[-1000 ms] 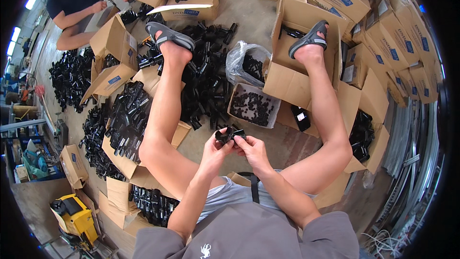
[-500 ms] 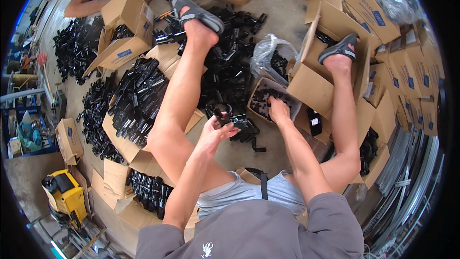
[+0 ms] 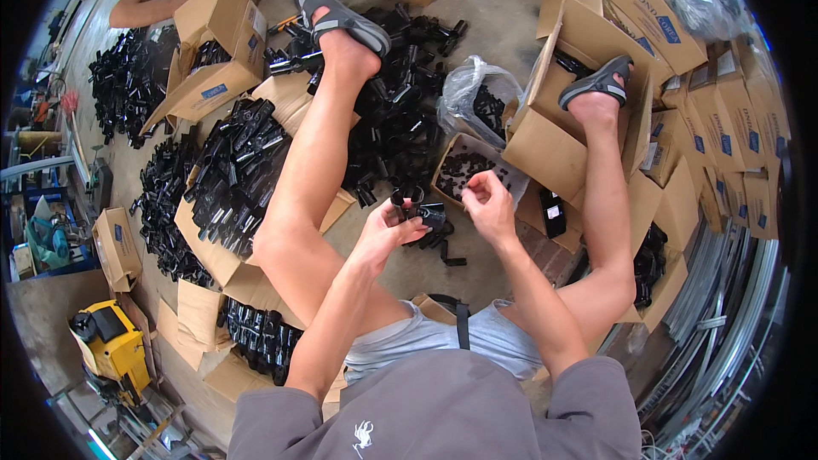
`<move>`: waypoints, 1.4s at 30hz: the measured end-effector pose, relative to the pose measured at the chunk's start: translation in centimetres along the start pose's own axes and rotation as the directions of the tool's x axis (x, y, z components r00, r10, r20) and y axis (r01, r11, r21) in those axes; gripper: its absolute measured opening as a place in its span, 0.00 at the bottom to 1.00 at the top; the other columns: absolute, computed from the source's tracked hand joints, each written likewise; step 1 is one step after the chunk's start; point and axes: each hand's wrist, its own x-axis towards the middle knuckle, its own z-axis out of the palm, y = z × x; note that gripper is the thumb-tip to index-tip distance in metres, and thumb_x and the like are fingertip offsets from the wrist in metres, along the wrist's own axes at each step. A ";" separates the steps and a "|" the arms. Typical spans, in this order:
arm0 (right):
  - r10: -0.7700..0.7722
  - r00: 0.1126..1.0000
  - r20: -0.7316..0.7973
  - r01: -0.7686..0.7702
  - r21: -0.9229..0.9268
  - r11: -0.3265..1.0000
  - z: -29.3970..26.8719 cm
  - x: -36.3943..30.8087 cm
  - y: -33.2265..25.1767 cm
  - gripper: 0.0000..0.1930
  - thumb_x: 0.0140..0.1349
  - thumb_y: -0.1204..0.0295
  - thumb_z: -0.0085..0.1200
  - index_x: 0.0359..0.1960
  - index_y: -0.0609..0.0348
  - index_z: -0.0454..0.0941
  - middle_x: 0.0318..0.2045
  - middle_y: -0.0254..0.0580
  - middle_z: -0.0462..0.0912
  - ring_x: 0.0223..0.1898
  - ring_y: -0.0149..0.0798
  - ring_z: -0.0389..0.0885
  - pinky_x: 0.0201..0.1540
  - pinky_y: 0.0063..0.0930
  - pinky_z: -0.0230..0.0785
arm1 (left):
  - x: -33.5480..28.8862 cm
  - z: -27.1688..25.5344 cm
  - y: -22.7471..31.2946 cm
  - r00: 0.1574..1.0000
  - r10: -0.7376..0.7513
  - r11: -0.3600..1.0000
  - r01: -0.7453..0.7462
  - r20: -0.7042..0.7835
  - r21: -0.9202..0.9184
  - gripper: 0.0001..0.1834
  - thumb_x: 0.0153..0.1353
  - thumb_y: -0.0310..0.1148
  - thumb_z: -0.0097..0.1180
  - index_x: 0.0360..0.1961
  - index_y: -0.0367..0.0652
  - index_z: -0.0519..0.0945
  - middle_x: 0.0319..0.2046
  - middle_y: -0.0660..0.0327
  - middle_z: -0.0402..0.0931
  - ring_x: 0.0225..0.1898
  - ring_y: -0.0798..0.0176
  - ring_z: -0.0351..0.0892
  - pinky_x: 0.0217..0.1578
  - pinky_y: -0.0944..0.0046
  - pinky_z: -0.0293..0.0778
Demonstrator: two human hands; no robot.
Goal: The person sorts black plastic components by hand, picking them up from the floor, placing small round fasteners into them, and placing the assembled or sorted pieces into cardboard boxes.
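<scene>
My left hand [image 3: 381,238] is closed around glossy black tubular plastic-looking parts [image 3: 433,216], held up between my knees. To its right, my right hand [image 3: 490,209] has thumb and fingertips pinched together just over the near edge of a small carton [image 3: 518,184]. Whatever sits in that pinch is too small to make out. Small dark pieces [image 3: 464,167] lie inside the carton. Beyond my left hand spreads a heap of black tubular parts [image 3: 392,132], and a few loose ones rest on the floor below it.
A clear plastic bag [image 3: 457,102] with dark pieces stands behind the small carton. My right foot is in an open carton [image 3: 545,153]. A dark phone-like object [image 3: 553,220] lies nearby. More black parts [image 3: 239,170] and a yellow machine [image 3: 119,349] are left; another person [image 3: 145,8] sits far left.
My right hand has come up out of the dark pieces in the small carton and moved nearer to me, fingers now pinched. My left hand keeps its hold, with the black parts slightly turned.
</scene>
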 end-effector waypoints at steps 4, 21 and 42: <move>-0.037 0.993 0.116 0.026 0.097 0.995 -1.0 -3.9 -4.0 0.07 0.58 0.77 0.62 0.36 0.62 0.75 0.24 0.34 0.79 0.25 0.23 0.77 0.30 0.22 0.72 | -0.7 1.2 -0.9 0.999 0.014 0.999 -0.016 0.046 0.046 0.23 0.63 0.21 0.65 0.58 0.39 0.74 0.46 0.57 0.82 0.46 0.58 0.87 0.52 0.59 0.85; -0.097 0.977 0.190 0.065 0.168 0.984 -2.1 -7.3 -2.1 0.05 0.52 0.79 0.70 0.29 0.61 0.86 0.27 0.32 0.86 0.31 0.24 0.80 0.37 0.22 0.72 | -3.1 3.8 -3.3 0.998 0.003 0.972 -0.017 0.059 0.236 0.17 0.62 0.25 0.67 0.51 0.43 0.76 0.45 0.60 0.83 0.45 0.64 0.86 0.50 0.62 0.83; -0.051 0.964 0.262 0.044 0.031 0.999 -3.6 -7.5 -2.2 0.11 0.52 0.71 0.70 0.36 0.61 0.89 0.31 0.46 0.88 0.34 0.41 0.86 0.42 0.33 0.76 | -2.2 3.4 -4.4 0.994 0.001 0.968 -0.028 0.108 0.250 0.19 0.61 0.25 0.70 0.52 0.42 0.76 0.44 0.61 0.83 0.45 0.66 0.86 0.49 0.63 0.84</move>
